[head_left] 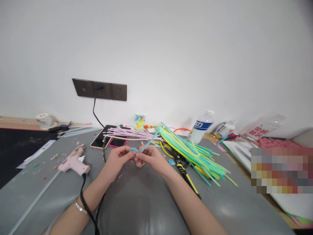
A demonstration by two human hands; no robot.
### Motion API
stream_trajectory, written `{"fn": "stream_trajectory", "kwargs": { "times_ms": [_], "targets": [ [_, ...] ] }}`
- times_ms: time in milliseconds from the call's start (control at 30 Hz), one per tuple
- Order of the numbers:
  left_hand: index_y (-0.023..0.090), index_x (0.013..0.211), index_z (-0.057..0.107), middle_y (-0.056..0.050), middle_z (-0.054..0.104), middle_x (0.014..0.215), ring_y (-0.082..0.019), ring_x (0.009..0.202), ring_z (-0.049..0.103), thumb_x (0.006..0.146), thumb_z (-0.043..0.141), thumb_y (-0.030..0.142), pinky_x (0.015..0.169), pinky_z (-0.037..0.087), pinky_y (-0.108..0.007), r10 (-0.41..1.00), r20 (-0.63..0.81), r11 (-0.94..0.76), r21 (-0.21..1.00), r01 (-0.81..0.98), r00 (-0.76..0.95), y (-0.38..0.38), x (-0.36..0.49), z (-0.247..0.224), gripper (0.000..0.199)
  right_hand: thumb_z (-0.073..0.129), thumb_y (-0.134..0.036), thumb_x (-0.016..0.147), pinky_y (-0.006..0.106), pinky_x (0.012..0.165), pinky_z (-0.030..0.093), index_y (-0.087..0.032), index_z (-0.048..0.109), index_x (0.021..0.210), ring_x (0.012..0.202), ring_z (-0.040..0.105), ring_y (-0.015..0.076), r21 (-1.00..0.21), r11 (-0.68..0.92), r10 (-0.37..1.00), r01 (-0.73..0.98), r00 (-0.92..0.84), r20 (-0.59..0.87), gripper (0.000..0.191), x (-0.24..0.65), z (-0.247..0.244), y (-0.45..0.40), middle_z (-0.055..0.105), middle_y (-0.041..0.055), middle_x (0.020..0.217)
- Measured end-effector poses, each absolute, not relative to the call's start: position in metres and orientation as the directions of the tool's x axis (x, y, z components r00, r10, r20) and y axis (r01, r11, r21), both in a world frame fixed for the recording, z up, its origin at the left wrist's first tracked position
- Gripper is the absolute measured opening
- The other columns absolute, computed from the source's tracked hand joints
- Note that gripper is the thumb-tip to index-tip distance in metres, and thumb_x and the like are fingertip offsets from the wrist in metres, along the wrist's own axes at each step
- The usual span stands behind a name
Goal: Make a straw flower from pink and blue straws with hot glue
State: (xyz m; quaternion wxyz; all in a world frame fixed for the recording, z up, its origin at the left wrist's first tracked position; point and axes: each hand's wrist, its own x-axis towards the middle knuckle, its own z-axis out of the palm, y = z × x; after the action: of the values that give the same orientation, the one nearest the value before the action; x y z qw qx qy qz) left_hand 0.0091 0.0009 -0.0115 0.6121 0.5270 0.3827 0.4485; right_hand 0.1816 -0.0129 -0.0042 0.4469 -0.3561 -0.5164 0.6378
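Between my two hands is a blue pipe cleaner [149,142], its near end wound into a small flat coil and its free length slanting up to the right. My left hand [121,157] pinches the coil with thumb and fingertips. Close against it, my right hand [150,157] is closed on the straight part beside the coil. A second blue coil [171,162] lies on the grey mat [146,202] to the right. Beyond it spreads a bundle of green and yellow pipe cleaners [195,156], with black-and-yellow pliers [187,178] at its near side.
A pink glue gun [74,163] lies left, its black cord [84,195] running past my left forearm. Behind my hands are lilac pipe cleaners [132,132], a phone [100,139] and a small yellow-and-blue figure [140,122]. A bottle [201,127] stands back right.
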Motion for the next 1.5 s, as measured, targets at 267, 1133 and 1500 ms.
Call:
{"fn": "stream_trajectory", "kwargs": {
  "times_ms": [267, 1133, 1500],
  "targets": [
    [0.014, 0.064, 0.07, 0.0, 0.062, 0.061, -0.009, 0.055, 0.047, 0.072, 0.077, 0.042, 0.05, 0.039, -0.019, 0.915, -0.036, 0.065, 0.996, -0.059, 0.401, -0.002, 0.011, -0.004, 0.03, 0.081, -0.044, 0.07, 0.024, 0.057, 0.053, -0.015, 0.064, 0.078, 0.054, 0.065, 0.0114, -0.991, -0.028, 0.944, -0.133, -0.33, 0.018, 0.035, 0.199, 0.007, -0.012, 0.07, 0.0016, 0.07],
    [0.016, 0.076, 0.075, -0.003, 0.075, 0.072, -0.014, 0.062, 0.063, 0.076, 0.072, 0.035, 0.058, 0.049, -0.022, 0.883, 0.05, -0.073, 0.997, 0.031, 0.467, 0.002, 0.007, -0.006, 0.02, 0.081, -0.05, 0.066, 0.018, 0.045, 0.044, -0.016, 0.06, 0.076, 0.052, 0.067, 0.0124, -0.994, -0.082, 0.954, -0.075, -0.295, -0.057, 0.041, 0.194, 0.0, -0.01, 0.071, 0.0017, 0.065],
    [0.015, 0.083, 0.071, -0.004, 0.07, 0.073, -0.015, 0.065, 0.062, 0.076, 0.073, 0.045, 0.06, 0.052, -0.025, 0.91, 0.013, 0.002, 0.999, -0.035, 0.414, -0.003, 0.011, -0.001, 0.031, 0.079, -0.051, 0.069, 0.019, 0.045, 0.045, -0.016, 0.058, 0.073, 0.049, 0.065, 0.0111, -0.995, -0.068, 0.949, -0.073, -0.314, -0.042, 0.041, 0.192, 0.0, -0.011, 0.069, 0.0007, 0.061]
  ]
}}
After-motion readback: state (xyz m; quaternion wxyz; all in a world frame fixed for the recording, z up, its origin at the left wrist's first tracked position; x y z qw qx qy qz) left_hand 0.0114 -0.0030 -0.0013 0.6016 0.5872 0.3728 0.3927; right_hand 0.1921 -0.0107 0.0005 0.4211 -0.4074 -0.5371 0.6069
